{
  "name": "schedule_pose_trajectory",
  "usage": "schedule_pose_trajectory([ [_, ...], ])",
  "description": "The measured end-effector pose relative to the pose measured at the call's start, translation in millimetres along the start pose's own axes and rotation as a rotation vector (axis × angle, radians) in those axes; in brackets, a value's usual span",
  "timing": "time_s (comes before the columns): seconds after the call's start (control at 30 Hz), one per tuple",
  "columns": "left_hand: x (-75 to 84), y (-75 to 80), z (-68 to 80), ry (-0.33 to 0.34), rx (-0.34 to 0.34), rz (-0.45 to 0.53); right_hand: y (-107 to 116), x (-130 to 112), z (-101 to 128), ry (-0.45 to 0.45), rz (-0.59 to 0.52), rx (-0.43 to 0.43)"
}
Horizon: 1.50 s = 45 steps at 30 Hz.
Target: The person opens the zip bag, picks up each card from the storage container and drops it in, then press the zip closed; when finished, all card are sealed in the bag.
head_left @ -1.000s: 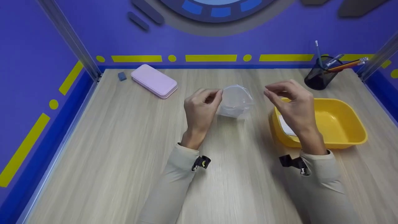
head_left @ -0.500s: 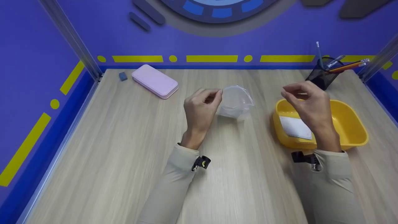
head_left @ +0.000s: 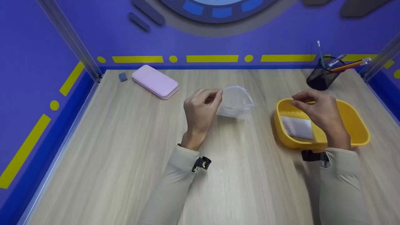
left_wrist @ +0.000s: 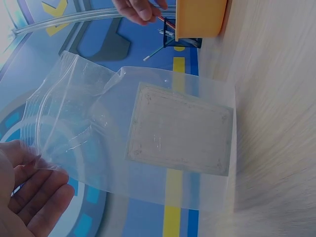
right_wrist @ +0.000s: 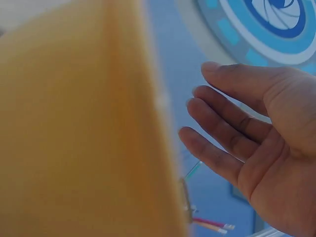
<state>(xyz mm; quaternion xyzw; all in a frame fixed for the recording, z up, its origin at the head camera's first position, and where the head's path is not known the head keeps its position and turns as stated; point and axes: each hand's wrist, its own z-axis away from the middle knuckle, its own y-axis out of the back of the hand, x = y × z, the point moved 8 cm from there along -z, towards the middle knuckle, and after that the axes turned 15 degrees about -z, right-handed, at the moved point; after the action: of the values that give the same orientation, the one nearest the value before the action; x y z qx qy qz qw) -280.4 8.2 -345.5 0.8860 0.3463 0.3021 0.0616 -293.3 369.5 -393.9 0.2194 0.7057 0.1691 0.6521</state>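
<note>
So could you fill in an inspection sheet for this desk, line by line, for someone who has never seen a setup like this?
Surface: pale wood-grain table, enclosed by blue walls.
Job's things: clear zip bag, held up off the table; white flat item lying in the yellow tray.
Clutter: pink case, small blue eraser, black mesh cup with pencils.
Hands: left hand pinches the bag's edge; right hand hovers over the tray, fingers relaxed, holding nothing.
Cables: nothing seen.
Surroundings: blue walls with yellow stripes and dots; metal corner posts.
</note>
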Motion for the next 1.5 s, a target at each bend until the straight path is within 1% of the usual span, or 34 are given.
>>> schedule_pose_trajectory([
  [0.1,-0.2,0.5,0.0,-0.001,0.002,0.008,-2,10,-3,-0.030,0.009,-0.030],
  [0.43,0.4,1.1,-0.3,-0.026,0.013,-0.009,-14,33,-12,-0.041,0.053,-0.105],
  [0.57,0.6,1.1,-0.4,-0.027,0.013,-0.009,-21,39,-12,-0.031,0.070,-0.155],
  [0.63,0.7,1.0,-0.5,-0.026,0.012,-0.009,-25,43,-12,-0.054,0.074,-0.187],
  [0.8,0.0,0.1,-0.1,-0.018,0.005,-0.007,-35,55,-9,-0.170,0.063,-0.252],
  [0.93,0.3,0.3,0.0,-0.016,0.001,-0.006,-39,59,-10,-0.196,0.064,-0.285],
  [1.1,0.7,0.7,-0.3,-0.022,0.003,-0.002,-40,61,-10,-0.226,0.060,-0.292],
  [1.17,0.4,0.4,-0.1,-0.021,0.001,0.000,-40,61,-10,-0.217,0.064,-0.291],
  [1.27,-0.3,-0.4,0.4,-0.017,-0.003,-0.001,-41,59,-11,-0.174,0.077,-0.291],
  [1.33,-0.7,-0.2,0.7,-0.015,-0.005,0.001,-40,58,-11,-0.153,0.085,-0.280],
  [1.5,-1.3,0.1,1.1,-0.010,-0.008,0.012,-33,59,-10,-0.168,0.050,-0.230],
])
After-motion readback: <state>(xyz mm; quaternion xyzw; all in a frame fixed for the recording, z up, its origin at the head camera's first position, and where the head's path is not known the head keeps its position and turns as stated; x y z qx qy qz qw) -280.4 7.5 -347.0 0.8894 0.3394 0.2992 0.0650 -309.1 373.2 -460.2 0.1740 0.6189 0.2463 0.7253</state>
